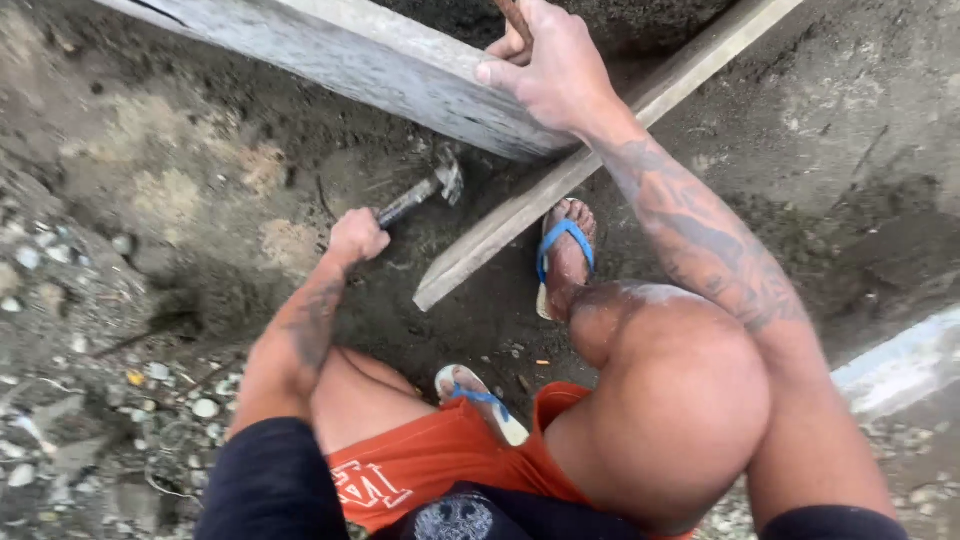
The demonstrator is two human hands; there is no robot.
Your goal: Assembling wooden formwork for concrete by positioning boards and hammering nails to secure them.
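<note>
We looked down into the dirt pit and saw the left hand (pixel 357 237) wrapped tight round the handle of a hammer (pixel 418 196), whose head lay just below the wide grey plank (pixel 380 62). The right hand (pixel 548 68) gripped a brown stick-like handle (pixel 515 18) and pressed on that plank's top edge; what the handle belonged to, we could not tell. A narrower plank (pixel 560 175) ran out from under the wide plank and ended down left of it, beside the foot in a blue sandal (pixel 566 255). We judged the work midway: both boards lay loose, nothing visibly fixed. Room was tight below the wide plank, hemmed by the narrower board and the pit's earth bank; left of it, sloped soil and pebbles (pixel 90 300) left freer space.
</note>
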